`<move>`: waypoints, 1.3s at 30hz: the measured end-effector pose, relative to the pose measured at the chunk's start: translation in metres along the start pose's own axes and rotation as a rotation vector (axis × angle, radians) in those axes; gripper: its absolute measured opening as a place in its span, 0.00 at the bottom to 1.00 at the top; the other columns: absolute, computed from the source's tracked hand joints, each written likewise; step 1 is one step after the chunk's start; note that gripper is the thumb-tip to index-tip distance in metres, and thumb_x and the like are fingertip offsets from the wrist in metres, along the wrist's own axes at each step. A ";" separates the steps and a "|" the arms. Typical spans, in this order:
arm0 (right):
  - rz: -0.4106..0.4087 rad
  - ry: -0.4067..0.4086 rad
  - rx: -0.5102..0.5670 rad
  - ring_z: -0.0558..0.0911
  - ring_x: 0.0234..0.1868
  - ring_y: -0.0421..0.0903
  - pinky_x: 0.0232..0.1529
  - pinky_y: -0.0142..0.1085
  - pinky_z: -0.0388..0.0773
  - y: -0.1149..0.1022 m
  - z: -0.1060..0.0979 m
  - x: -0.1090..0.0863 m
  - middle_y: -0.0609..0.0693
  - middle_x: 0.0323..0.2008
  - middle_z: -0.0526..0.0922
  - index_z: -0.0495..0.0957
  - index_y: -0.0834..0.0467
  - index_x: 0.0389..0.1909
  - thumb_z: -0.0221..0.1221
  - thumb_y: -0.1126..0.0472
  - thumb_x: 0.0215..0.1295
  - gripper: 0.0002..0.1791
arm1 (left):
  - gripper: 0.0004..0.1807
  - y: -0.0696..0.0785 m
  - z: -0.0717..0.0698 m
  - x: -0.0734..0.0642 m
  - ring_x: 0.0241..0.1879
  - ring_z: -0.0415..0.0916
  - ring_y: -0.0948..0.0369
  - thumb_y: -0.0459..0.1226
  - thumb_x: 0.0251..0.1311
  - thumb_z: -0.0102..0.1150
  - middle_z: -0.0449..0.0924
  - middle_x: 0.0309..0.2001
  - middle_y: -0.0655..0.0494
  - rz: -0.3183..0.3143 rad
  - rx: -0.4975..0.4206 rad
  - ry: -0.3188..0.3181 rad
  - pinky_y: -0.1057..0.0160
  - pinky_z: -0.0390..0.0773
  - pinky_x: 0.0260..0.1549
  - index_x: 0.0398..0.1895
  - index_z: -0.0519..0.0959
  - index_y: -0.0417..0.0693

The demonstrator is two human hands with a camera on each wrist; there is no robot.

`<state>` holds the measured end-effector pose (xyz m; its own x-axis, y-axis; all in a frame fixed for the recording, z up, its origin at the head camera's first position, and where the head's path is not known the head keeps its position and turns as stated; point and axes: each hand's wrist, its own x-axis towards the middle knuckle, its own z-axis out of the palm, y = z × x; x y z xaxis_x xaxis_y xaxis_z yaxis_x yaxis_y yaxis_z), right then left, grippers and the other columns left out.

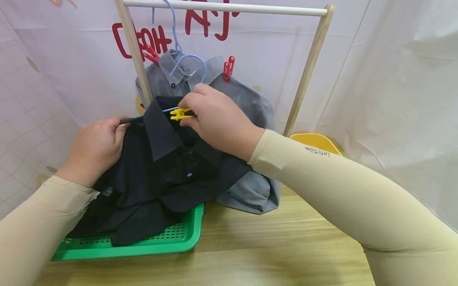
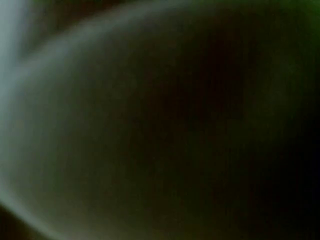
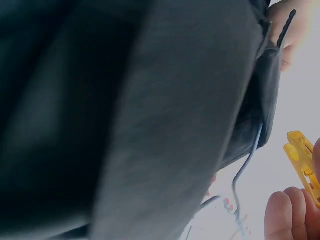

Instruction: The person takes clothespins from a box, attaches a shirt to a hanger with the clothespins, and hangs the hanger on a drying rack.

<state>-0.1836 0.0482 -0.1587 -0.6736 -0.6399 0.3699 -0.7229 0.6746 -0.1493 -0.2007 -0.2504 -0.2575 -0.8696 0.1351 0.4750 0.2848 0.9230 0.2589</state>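
Here's the black shirt (image 1: pixel 143 171) front and centre, its lower part draped into the green basket (image 1: pixel 195 234), and the left hand (image 1: pixel 96 147) has thumb and fingers pressed together on its shoulder edge. Over to the right hand (image 1: pixel 222 117): thumb and fingertips pinch a yellow clothespin (image 1: pixel 179 113) right by the open collar, and the right wrist view shows it apart from the cloth!

How far along? Behind, the gray shirt (image 1: pixel 247 93) looks finished, its hanger hook (image 1: pixel 174 24) up at the white rail (image 1: pixel 229 6) and a red clothespin at each shoulder, one left (image 1: pixel 152 55), one right (image 1: pixel 228 69). The black one seems halfway: a blue wire hanger (image 1: pixel 193 55) rises from its neck, hook free of the rail, no clip visible on the cloth. Clipping and hooking up look to be what's left.

Now the blind spots: the left wrist view is pure dark blur, nothing readable. The gray shirt's hook is cut off at the top, the right arm partly covers a yellow container (image 1: pixel 315 140), and the black shirt's far shoulder hides behind the right hand.
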 end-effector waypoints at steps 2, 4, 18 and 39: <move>-0.009 -0.025 -0.008 0.80 0.52 0.45 0.57 0.30 0.81 -0.006 0.001 0.005 0.52 0.51 0.84 0.83 0.60 0.60 0.69 0.54 0.71 0.22 | 0.22 0.001 0.000 0.000 0.44 0.82 0.34 0.43 0.84 0.41 0.85 0.51 0.30 0.002 0.001 0.003 0.31 0.77 0.45 0.59 0.81 0.39; -0.021 -0.046 -0.021 0.80 0.51 0.44 0.58 0.29 0.81 -0.011 0.002 0.011 0.51 0.51 0.84 0.84 0.60 0.59 0.69 0.53 0.71 0.21 | 0.21 0.002 0.000 0.000 0.43 0.82 0.34 0.43 0.84 0.42 0.85 0.49 0.30 0.004 0.006 0.006 0.32 0.77 0.43 0.59 0.81 0.39; -0.149 -0.122 -0.196 0.81 0.52 0.40 0.57 0.21 0.77 -0.036 0.017 0.047 0.48 0.50 0.82 0.83 0.54 0.60 0.58 0.54 0.80 0.16 | 0.18 0.004 0.001 -0.003 0.38 0.81 0.32 0.40 0.83 0.45 0.85 0.46 0.29 0.049 0.025 0.042 0.31 0.77 0.39 0.57 0.82 0.39; -0.177 -0.173 -0.351 0.81 0.56 0.42 0.64 0.25 0.77 -0.045 0.029 0.061 0.47 0.58 0.83 0.83 0.54 0.64 0.54 0.55 0.82 0.18 | 0.16 0.007 -0.002 -0.008 0.30 0.79 0.37 0.39 0.81 0.49 0.83 0.34 0.33 0.098 0.035 0.080 0.34 0.77 0.33 0.55 0.82 0.37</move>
<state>-0.1962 -0.0320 -0.1565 -0.5813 -0.7891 0.1983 -0.7535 0.6141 0.2348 -0.1914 -0.2459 -0.2575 -0.8028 0.1971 0.5627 0.3511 0.9191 0.1789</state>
